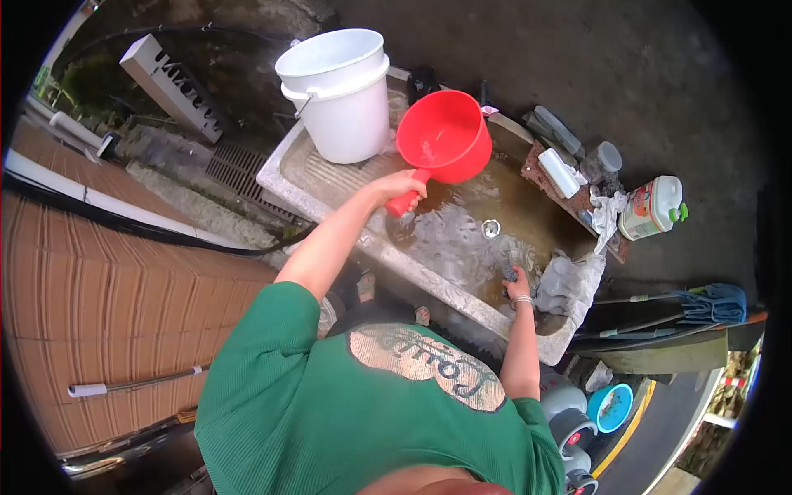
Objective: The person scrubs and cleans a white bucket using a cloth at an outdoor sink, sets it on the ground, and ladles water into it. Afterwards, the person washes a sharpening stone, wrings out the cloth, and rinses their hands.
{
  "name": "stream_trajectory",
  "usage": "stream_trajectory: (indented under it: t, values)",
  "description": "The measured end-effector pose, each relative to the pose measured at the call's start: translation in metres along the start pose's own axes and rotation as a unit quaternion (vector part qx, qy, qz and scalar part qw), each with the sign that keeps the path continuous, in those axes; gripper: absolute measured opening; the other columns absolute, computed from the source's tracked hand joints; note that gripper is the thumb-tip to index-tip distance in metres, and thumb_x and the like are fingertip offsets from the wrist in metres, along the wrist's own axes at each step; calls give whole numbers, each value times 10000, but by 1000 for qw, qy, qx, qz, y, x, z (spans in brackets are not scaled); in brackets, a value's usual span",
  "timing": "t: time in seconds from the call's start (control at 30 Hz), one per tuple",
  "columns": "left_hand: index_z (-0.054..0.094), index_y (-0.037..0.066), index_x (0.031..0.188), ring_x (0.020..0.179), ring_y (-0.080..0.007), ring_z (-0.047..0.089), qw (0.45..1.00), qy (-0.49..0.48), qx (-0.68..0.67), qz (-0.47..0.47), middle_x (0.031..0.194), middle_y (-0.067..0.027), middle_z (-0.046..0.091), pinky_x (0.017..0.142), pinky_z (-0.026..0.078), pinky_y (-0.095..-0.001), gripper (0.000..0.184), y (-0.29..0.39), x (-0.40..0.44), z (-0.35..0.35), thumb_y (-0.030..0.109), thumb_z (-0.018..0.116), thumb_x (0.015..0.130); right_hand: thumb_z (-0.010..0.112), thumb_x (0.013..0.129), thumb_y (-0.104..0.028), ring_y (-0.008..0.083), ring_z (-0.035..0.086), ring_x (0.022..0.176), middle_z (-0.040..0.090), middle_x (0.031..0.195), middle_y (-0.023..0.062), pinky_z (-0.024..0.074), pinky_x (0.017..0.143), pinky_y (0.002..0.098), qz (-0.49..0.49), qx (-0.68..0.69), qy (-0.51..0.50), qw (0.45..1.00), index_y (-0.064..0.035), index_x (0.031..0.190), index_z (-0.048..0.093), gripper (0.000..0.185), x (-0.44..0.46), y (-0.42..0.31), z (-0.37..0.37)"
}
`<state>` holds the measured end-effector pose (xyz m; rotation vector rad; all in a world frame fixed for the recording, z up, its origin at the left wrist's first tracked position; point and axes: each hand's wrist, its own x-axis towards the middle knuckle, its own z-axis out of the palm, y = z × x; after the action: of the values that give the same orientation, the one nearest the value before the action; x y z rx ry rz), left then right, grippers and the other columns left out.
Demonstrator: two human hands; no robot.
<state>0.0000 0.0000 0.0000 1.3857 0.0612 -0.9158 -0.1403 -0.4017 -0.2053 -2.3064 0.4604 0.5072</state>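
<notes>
In the head view, a red dipper [445, 136] is gripped over the stone sink [412, 271] by the left hand [404, 186], its fingers wrapped round the handle. Low over the water [437, 235], a small grey object [510, 275] is held in the curled fingers of the right hand [519, 286]; exact fingertip contact cannot be told. With a wet grip, either could be dropped. The white bucket [346, 111], just beside the dipper, could be knocked by a sideways swing.
</notes>
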Motion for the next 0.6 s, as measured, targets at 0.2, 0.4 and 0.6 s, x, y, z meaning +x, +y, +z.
stream_trajectory:
  t: [0.2, 0.4, 0.6]
  values:
    - [447, 42, 928, 505, -142, 555, 980, -55, 188, -44, 663, -57, 545, 465, 476, -286, 251, -15, -21, 15, 53, 600, 730, 650, 687, -118, 360, 534, 1104, 554, 1172, 240, 431, 915, 400, 116, -146, -24, 982, 2, 1280, 391, 658, 7, -18, 20]
    - [507, 9, 1032, 532, -136, 576, 933, -108, 340, -47, 736, -79, 593, 445, 473, -285, 340, -22, -11, 9, 99, 619, 723, 673, 676, 3, 250, 596, 878, 609, 1054, 156, 470, 750, 354, 145, 201, 51, 968, -59, 1238, 459, 605, 5, -21, 41]
    - [503, -25, 1032, 624, -159, 616, 945, -178, 259, -88, 873, -141, 634, 529, 503, -299, 384, -60, 47, 24, 131, 656, 716, 667, 653, 3, 228, 589, 807, 607, 955, 132, 478, 727, 333, 135, 298, 364, 872, -38, 1193, 464, 578, -58, -70, 9]
